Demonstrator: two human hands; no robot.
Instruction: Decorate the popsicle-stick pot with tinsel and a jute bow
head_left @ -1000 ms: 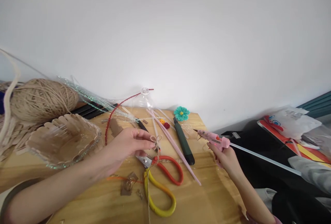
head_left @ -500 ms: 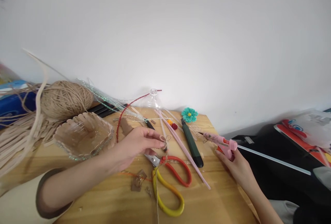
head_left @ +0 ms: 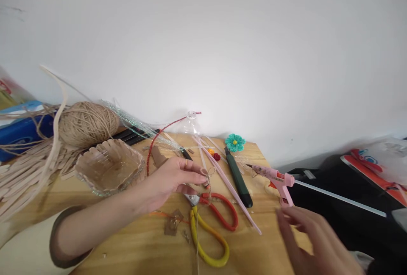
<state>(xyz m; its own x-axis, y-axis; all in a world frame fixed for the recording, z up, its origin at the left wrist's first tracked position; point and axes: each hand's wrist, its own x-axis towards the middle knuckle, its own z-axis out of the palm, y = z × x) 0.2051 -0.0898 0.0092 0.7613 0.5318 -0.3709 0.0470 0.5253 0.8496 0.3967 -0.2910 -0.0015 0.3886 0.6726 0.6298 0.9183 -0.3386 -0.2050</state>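
My left hand [head_left: 173, 179] pinches a small looped piece of jute twine [head_left: 210, 173] between thumb and fingers; a loose strand hangs down toward the table's front. Beneath it lie scissors [head_left: 192, 200] with one orange-red handle and one yellow handle. My right hand [head_left: 318, 239] is empty with its fingers apart, just below the pink glue gun [head_left: 280, 178] and not gripping it. The glue gun stands at the table's right side, nozzle pointing left, with a long translucent glue stick [head_left: 340, 198] sticking out behind. A dark green cutter [head_left: 238, 181] lies between the hands.
A scalloped bowl [head_left: 110, 167] edged with glittery trim sits at left, before a ball of twine [head_left: 89, 124] and wooden sticks [head_left: 23, 181]. Pink sticks [head_left: 225, 181], a teal flower [head_left: 235, 143] and a clear bottle top [head_left: 191, 124] lie toward the wall [head_left: 203, 46].
My right hand has let go of the glue gun and drawn down toward me. The left hand still holds the twine. The view has shifted slightly.
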